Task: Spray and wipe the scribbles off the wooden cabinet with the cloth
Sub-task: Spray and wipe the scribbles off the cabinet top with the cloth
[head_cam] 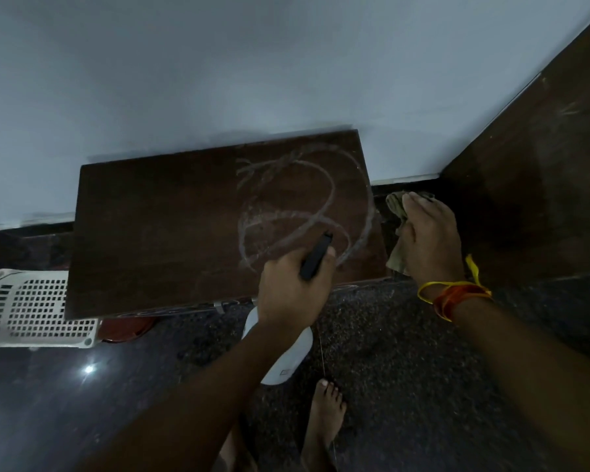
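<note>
One cabinet (pixel 171 233), one cloth (pixel 397 229) (two hands (pixel 295 287)).

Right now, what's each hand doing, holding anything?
Left hand: closed around a spray bottle, its black nozzle over the scribbles.
Right hand: gripping the cloth beside the cabinet.

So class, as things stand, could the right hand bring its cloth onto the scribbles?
Probably yes. The right hand holds the cloth just beside the cabinet top; nothing lies between it and the scribbles, though the left hand covers their near edge.
</note>
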Action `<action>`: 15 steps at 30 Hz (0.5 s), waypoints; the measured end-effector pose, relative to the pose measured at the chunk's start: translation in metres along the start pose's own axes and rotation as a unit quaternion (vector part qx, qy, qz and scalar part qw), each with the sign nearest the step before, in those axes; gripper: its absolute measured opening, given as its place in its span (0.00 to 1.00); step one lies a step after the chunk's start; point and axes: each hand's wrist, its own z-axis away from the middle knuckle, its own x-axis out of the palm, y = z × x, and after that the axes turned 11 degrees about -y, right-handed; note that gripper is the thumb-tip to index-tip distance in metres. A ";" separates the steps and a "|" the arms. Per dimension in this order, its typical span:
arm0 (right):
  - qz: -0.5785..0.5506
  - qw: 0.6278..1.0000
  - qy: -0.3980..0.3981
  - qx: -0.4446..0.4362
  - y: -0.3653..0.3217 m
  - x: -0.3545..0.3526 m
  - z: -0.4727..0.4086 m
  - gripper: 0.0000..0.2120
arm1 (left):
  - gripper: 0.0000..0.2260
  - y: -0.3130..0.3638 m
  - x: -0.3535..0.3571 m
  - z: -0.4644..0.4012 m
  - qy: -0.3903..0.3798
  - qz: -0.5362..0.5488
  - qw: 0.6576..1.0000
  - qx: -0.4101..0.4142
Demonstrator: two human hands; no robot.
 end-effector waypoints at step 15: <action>-0.062 0.991 -0.087 -0.080 -0.098 0.083 0.025 0.21 | 0.14 -0.052 -0.047 0.037 0.150 0.090 0.980 -0.095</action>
